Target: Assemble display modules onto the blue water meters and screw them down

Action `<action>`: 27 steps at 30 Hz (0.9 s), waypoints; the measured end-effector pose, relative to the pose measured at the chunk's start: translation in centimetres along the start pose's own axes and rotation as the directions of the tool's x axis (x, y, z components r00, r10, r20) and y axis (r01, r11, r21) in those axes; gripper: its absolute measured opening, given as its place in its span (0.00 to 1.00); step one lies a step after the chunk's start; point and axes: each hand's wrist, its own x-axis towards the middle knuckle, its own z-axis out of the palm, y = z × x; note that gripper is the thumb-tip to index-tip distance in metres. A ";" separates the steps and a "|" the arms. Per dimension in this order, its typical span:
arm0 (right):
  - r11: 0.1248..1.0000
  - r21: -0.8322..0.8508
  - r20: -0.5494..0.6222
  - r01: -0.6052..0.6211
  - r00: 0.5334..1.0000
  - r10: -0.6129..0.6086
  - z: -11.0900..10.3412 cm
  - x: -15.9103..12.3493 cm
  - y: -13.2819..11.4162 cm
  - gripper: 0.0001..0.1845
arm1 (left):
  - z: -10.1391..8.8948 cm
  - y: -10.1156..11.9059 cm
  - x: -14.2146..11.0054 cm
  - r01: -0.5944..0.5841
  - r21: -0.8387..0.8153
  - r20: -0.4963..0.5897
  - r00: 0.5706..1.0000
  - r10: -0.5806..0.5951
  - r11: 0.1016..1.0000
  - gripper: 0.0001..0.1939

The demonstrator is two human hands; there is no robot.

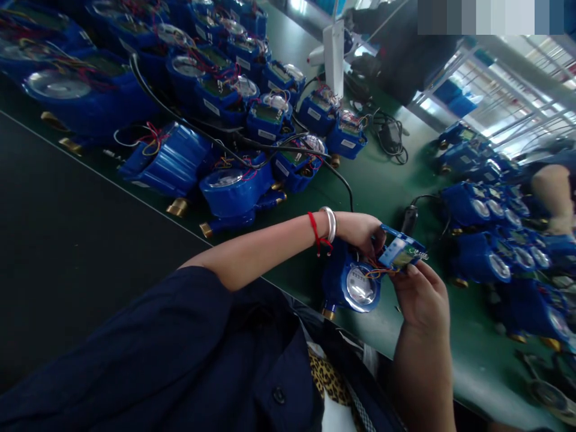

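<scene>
Blue meter (336, 276) w/ round dial (361, 285) on green table (389, 186), lower half of frame, R of ctr. Circuit board (399, 252) tilted just above it, thin wires (375, 273) running betw. the two. R hand (423, 294) pinches board's lower R edge; L hand (362, 232) has fingers curled at its L edge, can't tell if gripping. Other meters (265, 130): upper L + far R of frame.

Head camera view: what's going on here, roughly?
A person's right hand holds a small circuit board by the round dial of a blue meter on a green table. The left hand is at the board's other edge, near thin orange wires; its exact grip is hidden. More blue meters sit to both sides.
</scene>
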 end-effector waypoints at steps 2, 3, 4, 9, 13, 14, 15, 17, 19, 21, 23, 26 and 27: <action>1.000 0.001 0.006 -0.006 1.000 0.006 0.0 0.0 0.0 0.09 | -0.4 0.0 -0.4 0.029 0.025 -0.051 0.998 -0.028 0.999 0.10; 1.000 0.008 0.011 -0.009 1.000 0.009 -0.1 0.1 0.0 0.08 | -0.7 0.0 -0.6 0.036 0.038 -0.078 0.996 -0.033 0.999 0.10; 1.000 0.016 0.015 -0.013 1.000 0.013 -0.1 0.1 0.0 0.08 | -0.8 0.0 -0.8 0.039 0.044 -0.098 0.995 -0.034 0.998 0.10; 1.000 0.020 -0.005 -0.023 1.000 0.024 -0.2 0.1 0.0 0.07 | -0.5 0.3 -1.0 0.051 -0.026 -0.137 0.989 -0.054 0.998 0.17; 0.999 0.040 -0.004 -0.033 0.999 0.034 -0.4 0.2 0.1 0.06 | -0.4 0.4 -0.6 -0.044 -0.072 -0.135 0.990 0.034 0.996 0.31; 0.999 0.036 0.001 -0.029 1.000 0.029 -0.4 0.2 0.1 0.06 | -0.6 0.2 -0.4 -0.073 -0.079 -0.104 0.992 0.065 0.994 0.31; 0.999 0.030 0.005 -0.021 1.000 0.021 -0.3 0.2 0.1 0.06 | -0.9 0.0 -0.1 -0.087 -0.090 -0.077 0.994 0.080 0.992 0.30; 1.000 0.022 0.007 -0.013 1.000 0.012 -0.2 0.2 0.0 0.06 | -1.6 -0.9 0.5 -0.042 -0.096 -0.057 0.998 0.036 0.995 0.29; 1.000 0.019 0.004 -0.015 1.000 0.015 0.0 0.2 -0.1 0.06 | -2.4 -1.8 0.9 0.052 -0.060 -0.072 0.996 -0.056 0.997 0.28; 1.000 0.000 0.008 -0.016 1.000 0.016 0.2 0.1 -0.2 0.07 | -2.8 -2.5 0.9 0.057 -0.073 0.007 0.998 -0.056 0.996 0.25; 1.000 -0.023 0.016 -0.010 1.000 0.010 0.3 0.0 -0.3 0.07 | -3.0 -2.5 0.7 -0.005 -0.165 0.125 0.992 0.026 0.986 0.23; 1.000 -0.030 0.021 0.000 1.000 0.000 0.4 0.0 -0.3 0.08 | -2.6 -1.6 0.6 -0.016 -0.252 0.199 0.978 0.068 0.968 0.20; 1.000 -0.029 0.022 0.005 1.000 -0.004 0.4 0.0 -0.3 0.08 | -2.5 -1.2 0.7 0.001 -0.247 0.215 0.975 0.053 0.969 0.18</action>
